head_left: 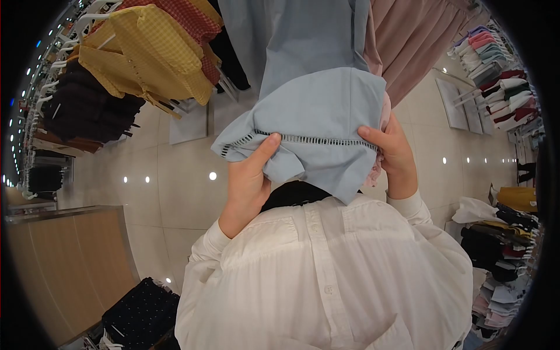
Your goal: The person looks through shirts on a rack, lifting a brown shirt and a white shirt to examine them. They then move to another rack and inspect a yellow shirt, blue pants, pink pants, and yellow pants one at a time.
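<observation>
A light blue garment (321, 105) hangs down from the top of the view. Its lower part is lifted toward me, and a ladder-like openwork trim (318, 140) runs across it above the edge. My left hand (251, 178) is closed on the cloth at the left, the thumb lying on the trim. On the other side, my right hand (394, 151) grips the cloth with its thumb near the trim's right end. Fingers of both hands are mostly hidden beneath the fabric. A pink garment (402, 44) hangs behind, and some pink cloth shows beside my right hand.
Yellow checked tops (146, 52) and dark garments (87, 105) hang on a rack at the left. More clothes hang on racks (501, 81) at the right. A wooden counter (70, 268) stands lower left, near a black dotted garment (140, 312). The floor (186, 192) is glossy tile.
</observation>
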`<state>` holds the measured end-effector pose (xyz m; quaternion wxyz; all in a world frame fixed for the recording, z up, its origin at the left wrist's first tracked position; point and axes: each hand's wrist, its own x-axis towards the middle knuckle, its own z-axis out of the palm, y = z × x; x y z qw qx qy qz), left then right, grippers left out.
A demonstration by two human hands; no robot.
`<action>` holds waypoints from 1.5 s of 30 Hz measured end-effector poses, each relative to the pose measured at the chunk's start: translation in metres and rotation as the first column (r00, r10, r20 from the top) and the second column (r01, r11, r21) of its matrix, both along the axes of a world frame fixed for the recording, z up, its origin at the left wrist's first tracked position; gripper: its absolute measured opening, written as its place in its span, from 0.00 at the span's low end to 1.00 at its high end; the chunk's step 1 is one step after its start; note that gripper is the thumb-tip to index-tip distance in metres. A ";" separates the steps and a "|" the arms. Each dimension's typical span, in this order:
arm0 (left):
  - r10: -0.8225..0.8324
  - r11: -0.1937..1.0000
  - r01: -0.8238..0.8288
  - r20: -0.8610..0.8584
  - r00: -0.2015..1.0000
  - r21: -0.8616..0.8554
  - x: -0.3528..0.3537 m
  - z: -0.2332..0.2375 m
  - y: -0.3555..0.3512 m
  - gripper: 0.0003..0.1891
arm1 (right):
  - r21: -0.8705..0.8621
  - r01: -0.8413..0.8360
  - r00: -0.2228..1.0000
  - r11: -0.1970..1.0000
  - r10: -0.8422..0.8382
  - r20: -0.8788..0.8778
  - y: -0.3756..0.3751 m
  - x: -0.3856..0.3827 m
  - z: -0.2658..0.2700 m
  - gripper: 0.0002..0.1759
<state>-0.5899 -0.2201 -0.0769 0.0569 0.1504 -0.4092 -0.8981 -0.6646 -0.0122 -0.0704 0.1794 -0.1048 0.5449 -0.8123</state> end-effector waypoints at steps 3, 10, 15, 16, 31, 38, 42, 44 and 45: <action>-0.015 1.000 0.015 -0.003 1.000 -0.004 0.000 0.001 0.001 0.18 | -0.004 0.001 1.000 1.000 -0.001 -0.004 0.001 0.001 0.000 0.42; -0.012 0.998 0.010 -0.028 1.000 -0.056 0.001 0.003 0.006 0.18 | -0.026 -0.003 1.000 1.000 0.003 -0.022 0.005 0.002 0.000 0.41; -0.024 0.998 0.023 -0.018 1.000 -0.067 0.003 0.002 0.006 0.18 | -0.045 -0.021 1.000 0.999 0.021 -0.013 0.008 0.003 -0.004 0.40; -0.021 0.997 0.019 -0.015 1.000 -0.076 0.004 0.002 0.007 0.19 | -0.054 -0.025 1.000 0.998 0.024 -0.014 0.009 0.003 -0.004 0.40; 0.066 0.932 -0.048 0.038 0.997 -0.358 -0.002 -0.088 -0.101 0.25 | -0.141 0.392 0.913 0.909 -0.366 0.182 0.039 0.006 0.001 0.18; 0.297 0.954 -0.259 0.362 0.884 -0.151 0.003 -0.184 -0.200 0.25 | -0.425 0.433 0.884 0.795 -0.282 0.373 0.047 0.006 -0.008 0.15; 0.257 0.961 -0.209 0.304 0.918 -0.180 0.000 -0.185 -0.206 0.26 | -0.428 0.440 0.897 0.789 -0.375 0.232 0.033 0.013 0.005 0.16; 0.209 0.961 -0.151 0.249 0.946 -0.233 -0.010 -0.181 -0.201 0.26 | -0.419 0.463 0.886 0.781 -0.416 0.203 0.027 0.015 0.007 0.17; 0.197 0.964 -0.141 0.249 0.948 -0.226 -0.015 -0.177 -0.197 0.26 | -0.410 0.452 0.891 0.792 -0.424 0.162 0.024 0.016 0.009 0.18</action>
